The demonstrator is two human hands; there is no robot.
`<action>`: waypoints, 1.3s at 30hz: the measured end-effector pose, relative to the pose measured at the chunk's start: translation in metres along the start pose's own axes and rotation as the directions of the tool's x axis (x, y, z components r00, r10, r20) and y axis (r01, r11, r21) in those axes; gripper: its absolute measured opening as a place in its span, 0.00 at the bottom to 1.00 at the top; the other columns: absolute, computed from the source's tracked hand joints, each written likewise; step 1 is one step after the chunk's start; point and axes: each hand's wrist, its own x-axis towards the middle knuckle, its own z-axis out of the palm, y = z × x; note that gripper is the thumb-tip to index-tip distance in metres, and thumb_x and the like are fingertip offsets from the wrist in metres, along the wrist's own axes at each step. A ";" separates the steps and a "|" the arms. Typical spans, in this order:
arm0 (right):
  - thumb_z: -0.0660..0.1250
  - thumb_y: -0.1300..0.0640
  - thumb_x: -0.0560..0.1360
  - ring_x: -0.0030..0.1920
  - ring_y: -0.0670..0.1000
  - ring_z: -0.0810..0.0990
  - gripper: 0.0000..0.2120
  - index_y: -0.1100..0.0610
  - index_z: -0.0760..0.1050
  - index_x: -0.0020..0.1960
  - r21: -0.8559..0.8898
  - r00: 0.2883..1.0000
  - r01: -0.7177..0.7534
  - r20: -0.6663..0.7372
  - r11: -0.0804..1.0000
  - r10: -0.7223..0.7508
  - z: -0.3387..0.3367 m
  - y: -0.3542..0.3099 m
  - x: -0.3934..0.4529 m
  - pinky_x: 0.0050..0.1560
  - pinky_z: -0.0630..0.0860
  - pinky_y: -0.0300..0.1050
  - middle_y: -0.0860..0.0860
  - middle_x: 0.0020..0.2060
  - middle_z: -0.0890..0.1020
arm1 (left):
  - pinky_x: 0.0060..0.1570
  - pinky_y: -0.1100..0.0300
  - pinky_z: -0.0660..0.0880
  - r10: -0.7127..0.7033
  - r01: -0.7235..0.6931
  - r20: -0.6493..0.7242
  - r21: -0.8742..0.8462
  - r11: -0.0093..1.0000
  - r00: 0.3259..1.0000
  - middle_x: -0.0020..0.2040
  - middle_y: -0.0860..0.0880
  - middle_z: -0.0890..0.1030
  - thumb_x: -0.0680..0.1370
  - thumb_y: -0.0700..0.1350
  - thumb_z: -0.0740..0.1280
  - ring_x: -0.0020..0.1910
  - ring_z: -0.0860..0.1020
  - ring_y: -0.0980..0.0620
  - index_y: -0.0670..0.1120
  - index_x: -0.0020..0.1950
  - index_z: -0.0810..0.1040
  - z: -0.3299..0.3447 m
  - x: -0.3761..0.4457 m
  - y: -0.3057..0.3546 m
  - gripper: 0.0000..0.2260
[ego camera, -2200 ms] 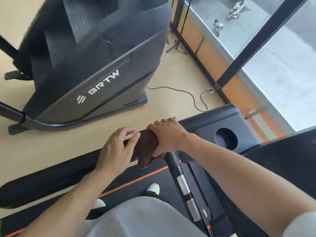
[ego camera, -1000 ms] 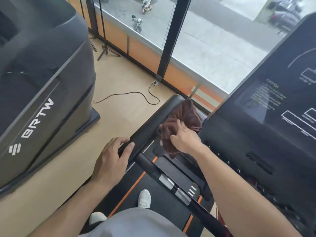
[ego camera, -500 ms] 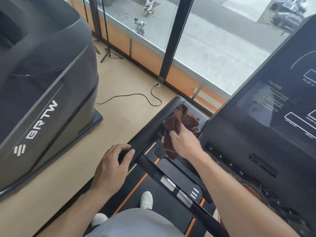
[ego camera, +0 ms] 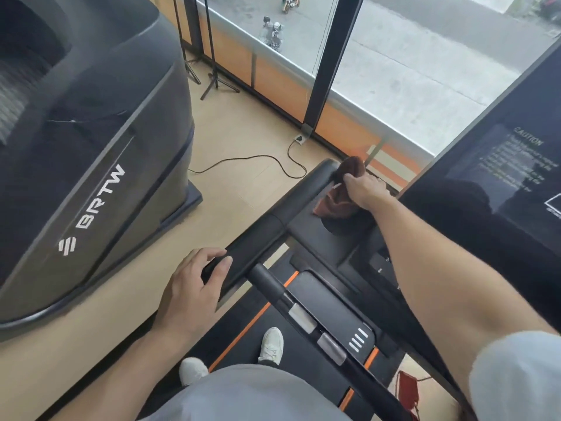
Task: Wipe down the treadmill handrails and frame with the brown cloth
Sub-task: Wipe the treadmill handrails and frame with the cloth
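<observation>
A person stands on a treadmill, looking down past a grey shirt at two white shoes (ego camera: 271, 344) on the black belt (ego camera: 243, 338) with its orange edge stripe. The right hand (ego camera: 365, 191) reaches forward with its fingers curled over the brown cloth (ego camera: 337, 202), gripping it in a bunch against the far end of the left handrail (ego camera: 303, 192), where the rail meets the console tray. Part of the cloth rises above the knuckles at the rail's tip and the rest hangs in folds down to the rim of the round cup holder (ego camera: 343, 229); whether it drapes into the recess is hard to tell, as the forearm shades that spot. The left hand (ego camera: 194, 287) rests on the near end of the same handrail, its fingers bent loosely over the top and the thumb lying along the inner side, holding the rail rather than the cloth. A black crossbar (ego camera: 291, 302) with silver sensor pads runs diagonally below the hands. The dark console screen (ego camera: 516, 165) stands at the right, with a caution notice on it. To the left sits a large dark machine marked BRTW (ego camera: 100, 196), on a pale wooden floor where a black cable (ego camera: 249, 161) trails to a socket by the window frame.
</observation>
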 end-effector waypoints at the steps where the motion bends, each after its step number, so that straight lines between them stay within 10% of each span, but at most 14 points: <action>1: 0.49 0.39 0.80 0.75 0.63 0.66 0.35 0.58 0.62 0.79 0.009 0.999 -0.029 0.013 1.000 0.029 -0.001 -0.002 0.000 0.73 0.61 0.59 0.60 0.77 0.67 | 0.57 0.62 0.69 -0.013 0.013 -0.015 -0.003 1.000 1.000 0.56 0.61 0.77 0.82 0.54 0.61 0.57 0.73 0.60 0.54 0.60 0.78 -0.001 -0.002 -0.001 0.10; 6: 0.54 0.44 0.80 0.83 0.60 0.46 0.38 0.55 0.46 0.85 -0.073 0.992 0.127 -0.020 0.989 -0.128 0.034 -0.032 -0.069 0.81 0.43 0.63 0.54 0.84 0.47 | 0.56 0.61 0.70 -0.060 0.053 -0.097 -0.067 0.996 0.993 0.54 0.61 0.78 0.82 0.50 0.63 0.56 0.76 0.60 0.53 0.57 0.79 0.003 -0.006 -0.003 0.07; 12: 0.58 0.43 0.77 0.74 0.62 0.66 0.34 0.53 0.59 0.80 -0.190 0.923 0.376 -0.009 0.907 -0.385 0.064 -0.049 -0.127 0.74 0.59 0.62 0.58 0.76 0.68 | 0.56 0.65 0.70 -0.033 0.027 -0.103 -0.061 0.998 0.994 0.53 0.62 0.78 0.82 0.50 0.63 0.55 0.74 0.70 0.53 0.57 0.79 0.006 -0.003 0.003 0.07; 18: 0.53 0.42 0.75 0.83 0.61 0.44 0.36 0.51 0.60 0.82 -0.088 0.927 0.372 0.080 0.924 -0.366 0.033 -0.082 -0.043 0.80 0.38 0.66 0.55 0.83 0.55 | 0.57 0.61 0.70 -0.091 0.079 -0.152 -0.083 0.993 0.984 0.52 0.62 0.78 0.82 0.51 0.63 0.57 0.75 0.57 0.54 0.56 0.78 -0.004 -0.009 0.003 0.06; 20: 0.53 0.43 0.76 0.82 0.61 0.51 0.32 0.51 0.68 0.78 -0.140 0.909 0.414 0.105 0.899 -0.403 0.051 -0.105 -0.067 0.80 0.39 0.65 0.57 0.80 0.64 | 0.58 0.59 0.71 -0.104 0.088 -0.191 -0.090 0.992 0.976 0.54 0.57 0.80 0.83 0.50 0.63 0.58 0.76 0.54 0.52 0.57 0.79 -0.008 -0.010 -0.002 0.07; 23: 0.52 0.43 0.75 0.67 0.59 0.72 0.24 0.49 0.79 0.61 -0.196 0.777 0.630 0.151 0.752 -0.611 0.099 -0.130 -0.154 0.76 0.50 0.63 0.54 0.59 0.83 | 0.60 0.53 0.74 -0.110 0.083 -0.258 -0.113 0.990 0.960 0.54 0.55 0.81 0.83 0.49 0.63 0.58 0.78 0.52 0.51 0.56 0.80 -0.013 -0.015 -0.011 0.07; 29: 0.51 0.40 0.74 0.49 0.57 0.78 0.23 0.52 0.80 0.48 -0.126 0.510 0.859 0.129 0.496 -0.850 0.144 -0.135 -0.224 0.64 0.68 0.58 0.51 0.42 0.83 | 0.58 0.49 0.75 -0.111 0.076 -0.379 -0.105 0.992 0.919 0.56 0.52 0.79 0.83 0.50 0.63 0.57 0.78 0.49 0.49 0.56 0.80 -0.019 -0.021 -0.018 0.08; 34: 0.51 0.40 0.72 0.63 0.55 0.77 0.23 0.46 0.79 0.55 -0.213 0.676 0.733 0.114 0.646 -0.728 0.076 -0.106 -0.113 0.70 0.64 0.56 0.47 0.53 0.84 | 0.63 0.48 0.74 -0.064 0.032 -0.322 -0.103 0.994 0.945 0.56 0.53 0.79 0.84 0.52 0.60 0.59 0.77 0.52 0.49 0.57 0.79 -0.023 -0.020 -0.015 0.11; 39: 0.53 0.41 0.73 0.77 0.59 0.65 0.33 0.45 0.64 0.78 -0.072 0.961 0.256 -0.090 0.964 -0.262 0.003 -0.032 -0.003 0.78 0.57 0.63 0.53 0.77 0.69 | 0.60 0.50 0.75 -0.048 0.008 -0.301 -0.130 0.991 0.952 0.54 0.57 0.79 0.83 0.56 0.59 0.58 0.77 0.51 0.52 0.56 0.79 -0.028 -0.025 -0.020 0.12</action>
